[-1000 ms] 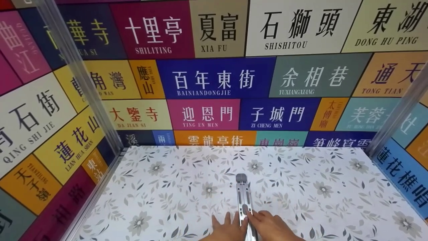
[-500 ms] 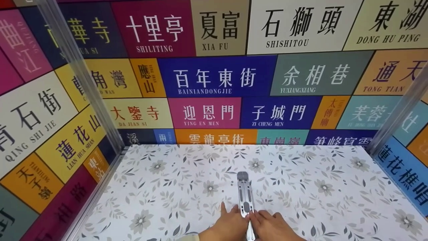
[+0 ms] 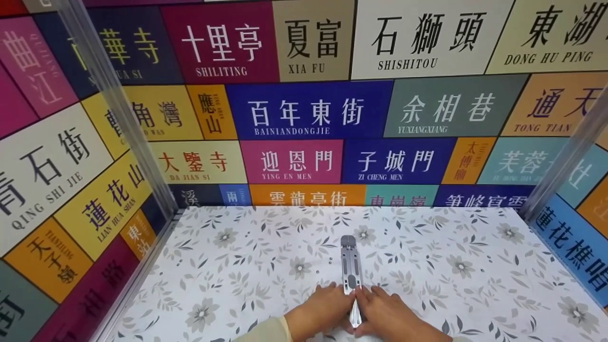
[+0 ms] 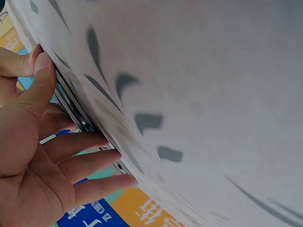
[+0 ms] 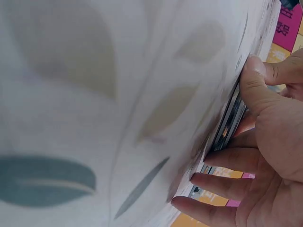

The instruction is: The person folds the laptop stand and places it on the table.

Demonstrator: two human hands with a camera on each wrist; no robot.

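Observation:
A folded silver laptop stand lies lengthwise on the floral-patterned table, its rounded grey end pointing away from me. My left hand holds its left side near the close end, and my right hand holds the right side opposite. In the left wrist view, the left hand's fingers reach along the edge of the stand, with the thumb bent in at one end. The right wrist view has the right thumb and fingers placed likewise on the other edge. Both hands partly cover the stand's near half.
White floral cloth covers the table. Behind it rises a wall of coloured panels with Chinese place names, and similar panels stand at both sides. Clear upright posts mark the back corners.
The laptop stand has slid a little away from me and slightly right, both hands moving with it. The left hand has drawn closer around its near end, and more of the left sleeve shows.

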